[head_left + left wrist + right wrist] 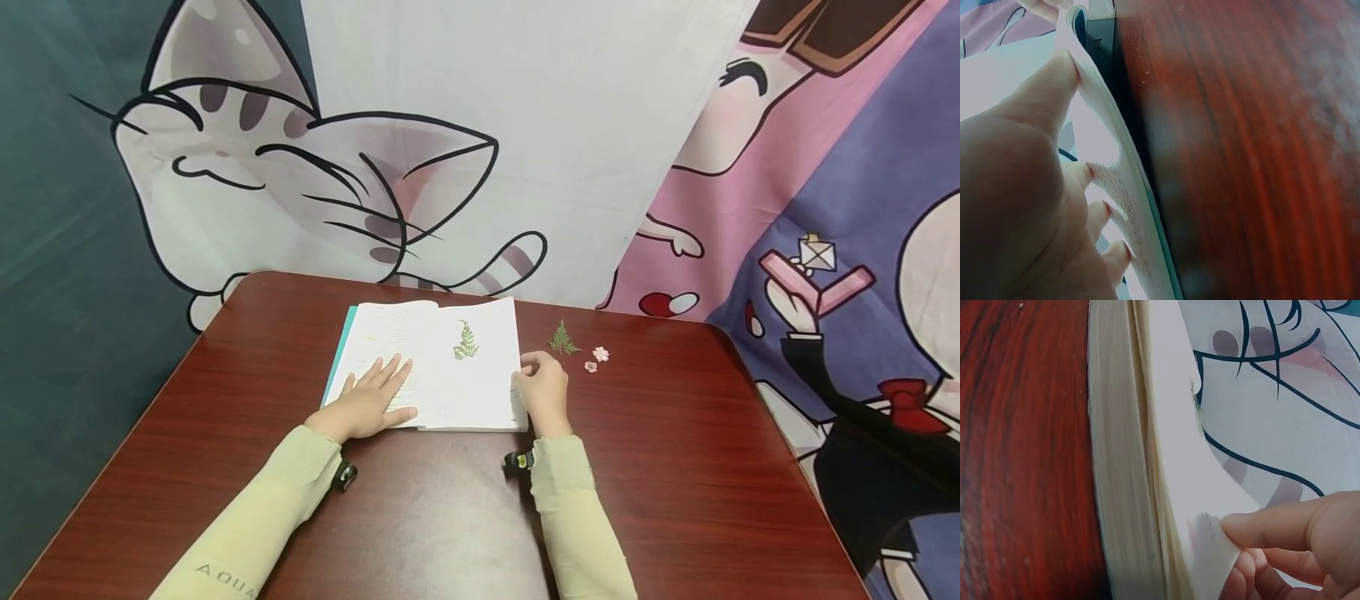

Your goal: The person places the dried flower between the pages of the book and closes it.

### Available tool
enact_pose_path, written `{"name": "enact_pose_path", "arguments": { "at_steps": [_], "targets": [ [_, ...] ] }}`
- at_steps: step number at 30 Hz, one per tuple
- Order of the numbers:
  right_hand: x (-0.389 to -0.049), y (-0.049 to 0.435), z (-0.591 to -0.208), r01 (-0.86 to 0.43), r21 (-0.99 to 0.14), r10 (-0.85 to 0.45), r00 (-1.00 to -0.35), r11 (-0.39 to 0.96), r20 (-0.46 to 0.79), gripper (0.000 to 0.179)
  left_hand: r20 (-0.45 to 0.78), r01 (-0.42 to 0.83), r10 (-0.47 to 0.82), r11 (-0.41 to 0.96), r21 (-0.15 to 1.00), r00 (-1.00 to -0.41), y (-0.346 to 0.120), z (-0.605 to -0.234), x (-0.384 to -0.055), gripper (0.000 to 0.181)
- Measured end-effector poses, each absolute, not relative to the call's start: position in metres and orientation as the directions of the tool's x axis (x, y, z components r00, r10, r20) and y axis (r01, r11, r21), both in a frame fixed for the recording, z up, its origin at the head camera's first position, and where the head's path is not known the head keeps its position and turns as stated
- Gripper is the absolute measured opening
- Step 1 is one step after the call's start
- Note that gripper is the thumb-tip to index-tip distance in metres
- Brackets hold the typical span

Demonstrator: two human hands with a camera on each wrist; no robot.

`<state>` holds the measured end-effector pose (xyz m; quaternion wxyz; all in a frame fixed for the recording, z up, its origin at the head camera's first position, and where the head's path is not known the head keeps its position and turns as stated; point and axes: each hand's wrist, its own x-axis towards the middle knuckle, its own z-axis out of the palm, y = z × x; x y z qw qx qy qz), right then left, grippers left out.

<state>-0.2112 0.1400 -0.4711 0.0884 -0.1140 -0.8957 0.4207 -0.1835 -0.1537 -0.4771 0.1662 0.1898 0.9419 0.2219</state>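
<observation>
An open book (480, 396) with a teal cover edge lies on the table. On its right-hand page is a pressed fern sprig (466, 342). My left hand (367, 400) rests on the left-hand page with its fingers spread, and the left wrist view shows the fingertips touching printed text. At the book's right edge, my right hand (545, 392) pinches a white page (1204, 475) between thumb and fingers. That page is lifted off the thick page block (1122, 456) in the right wrist view. Beyond the right hand lies a green fern leaf (562, 340) beside two small pale-pink flowers (601, 354).
The reddish-brown wooden table (712, 467) extends around the book on all sides. Behind it hangs a cloth backdrop (585, 150) printed with a cartoon cat and figures. A small black wrist device (345, 475) sits at each sleeve cuff.
</observation>
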Motion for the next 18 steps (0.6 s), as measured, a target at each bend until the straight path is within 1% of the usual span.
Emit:
{"name": "enact_pose_path", "arguments": {
  "at_steps": [7,15,18],
  "targets": [
    [-0.2107,0.1387,-0.4716,0.117,-0.767,0.287,-0.954,0.631,0.091,0.02,-0.218,0.292,0.44,0.821,0.491,-0.871,-0.1541,-0.4782,-0.1836,0.086],
    [-0.2084,0.1375,-0.4695,0.079,-0.769,0.283,-0.95,0.634,0.135,0.02,-0.227,0.286,0.427,0.836,0.468,-0.876,-0.1541,-0.4759,-0.1843,0.083],
    [-0.2075,0.1364,-0.4685,0.07,-0.768,0.274,-0.951,0.636,0.14,0.023,-0.228,0.285,0.427,0.836,0.469,-0.875,-0.1543,-0.4766,-0.1846,0.083]
  ]
}}
